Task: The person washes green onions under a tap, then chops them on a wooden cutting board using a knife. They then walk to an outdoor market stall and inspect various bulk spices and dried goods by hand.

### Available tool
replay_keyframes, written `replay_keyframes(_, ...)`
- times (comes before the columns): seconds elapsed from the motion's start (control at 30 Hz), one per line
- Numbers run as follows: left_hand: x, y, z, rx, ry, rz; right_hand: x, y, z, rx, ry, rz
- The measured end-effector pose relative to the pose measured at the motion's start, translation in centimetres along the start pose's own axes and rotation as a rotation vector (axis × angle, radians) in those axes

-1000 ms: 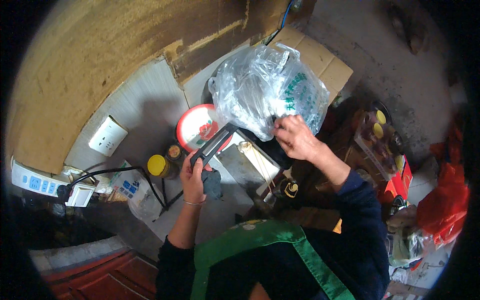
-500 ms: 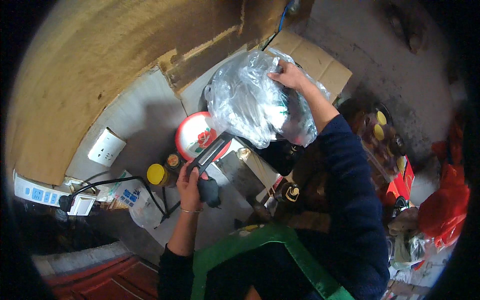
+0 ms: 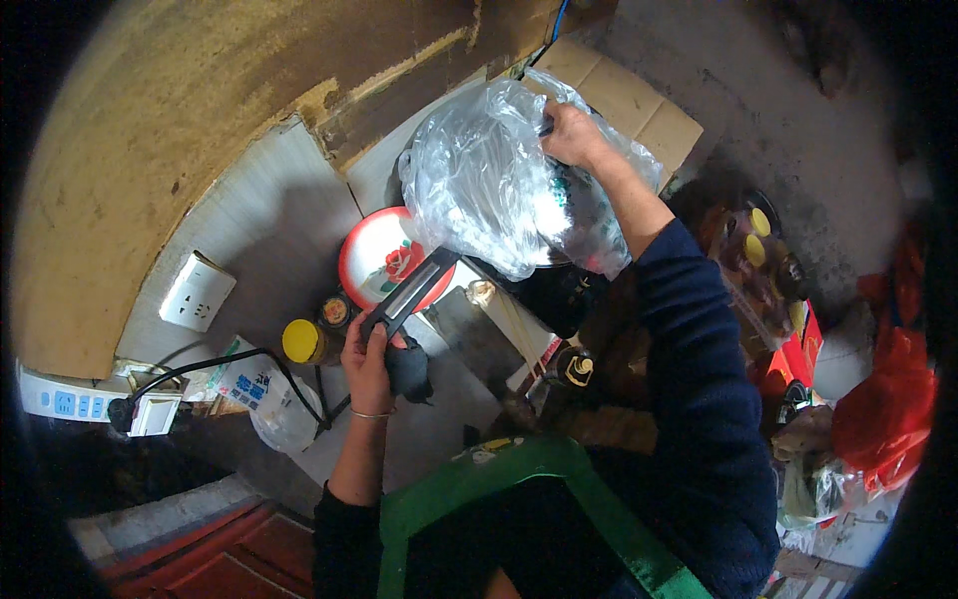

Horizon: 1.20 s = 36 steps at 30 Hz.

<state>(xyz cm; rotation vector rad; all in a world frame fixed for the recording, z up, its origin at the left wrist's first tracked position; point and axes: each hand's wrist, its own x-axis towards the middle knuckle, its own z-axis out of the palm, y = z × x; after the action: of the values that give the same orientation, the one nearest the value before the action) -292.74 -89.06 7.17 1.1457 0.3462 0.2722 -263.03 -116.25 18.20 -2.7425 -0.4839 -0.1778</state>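
My right hand (image 3: 574,134) pinches the upper part of a large clear plastic bag (image 3: 469,175). The bag is crumpled over something dark and rounded that it mostly hides. My left hand (image 3: 367,367) is closed round the near end of a long black handle-like piece (image 3: 414,290) with a grey strip along it. Its far end reaches the bag's lower edge, and I cannot tell what it joins. Behind this piece sits a white enamel dish (image 3: 364,262) with a red rim and a painted rose. A dark cloth-like lump (image 3: 409,371) lies beside my left hand.
Two jars, one with a yellow lid (image 3: 300,341), stand left of the dish. A black power cord (image 3: 269,352) loops past a white bag (image 3: 269,404). Chopsticks (image 3: 519,324) and a dark bottle (image 3: 574,367) lie right of centre. Cardboard (image 3: 639,105) leans behind; a red bag (image 3: 883,409) is far right.
The view has shifted slightly, so most things sit a little further up and left. My right hand still grips the bag, with its fingers curled tighter. My left hand keeps its hold.
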Motion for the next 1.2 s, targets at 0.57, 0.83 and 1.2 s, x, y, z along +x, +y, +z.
replay_keyframes(0.57, 0.2, -0.8, -0.9, 0.009, -0.009, -0.012, 0.0, 0.3, 0.1, -0.008, 0.004, -0.008)
replay_keyframes(0.83, 0.2, -0.4, -0.5, 0.005, -0.071, 0.001, -0.9, 0.9, 0.0, -0.062, 0.046, -0.068)
replay_keyframes(1.2, 0.0, 0.0, -0.5, 0.093, -0.044, 0.016, -6.0, -0.3, -1.3, -0.008, 0.209, 0.022)
